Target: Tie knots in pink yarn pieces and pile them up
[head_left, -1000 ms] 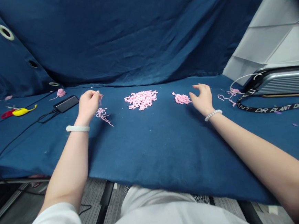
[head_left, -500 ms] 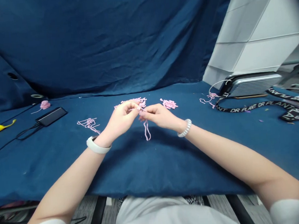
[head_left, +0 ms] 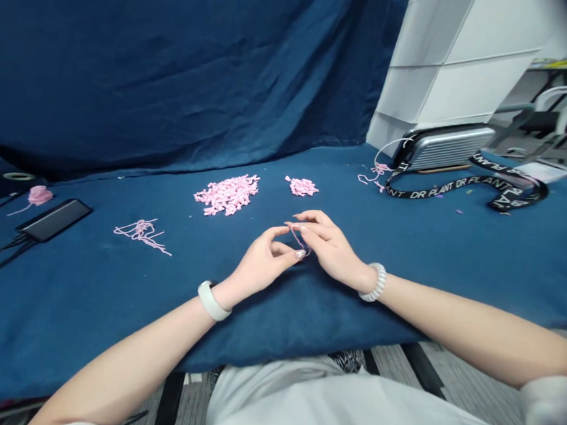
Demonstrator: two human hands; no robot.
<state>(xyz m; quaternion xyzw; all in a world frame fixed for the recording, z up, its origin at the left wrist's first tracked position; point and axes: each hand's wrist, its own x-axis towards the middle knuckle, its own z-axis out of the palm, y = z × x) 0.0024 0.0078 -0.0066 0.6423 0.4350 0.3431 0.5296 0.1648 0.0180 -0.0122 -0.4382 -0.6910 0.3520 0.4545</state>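
Observation:
My left hand (head_left: pixel 261 265) and my right hand (head_left: pixel 326 245) meet over the near middle of the blue cloth-covered table (head_left: pixel 221 296). Both pinch a short piece of pink yarn (head_left: pixel 299 241) between their fingertips. Farther back lies a large heap of small pink yarn pieces (head_left: pixel 227 194), with a smaller heap (head_left: pixel 302 186) to its right. A few loose pink yarn strands (head_left: pixel 140 231) lie to the left of my hands.
A black phone (head_left: pixel 53 219) with a cable lies at the far left, a small pink yarn ball (head_left: pixel 39 194) behind it. At the right stand a silver case (head_left: pixel 448 147) and a black lettered strap (head_left: pixel 462 184). A blue curtain hangs behind.
My left hand lifted a strand from the loose yarn at the left, my right hand left the small heap, and both came together and drew nearer to me. The view shifted right.

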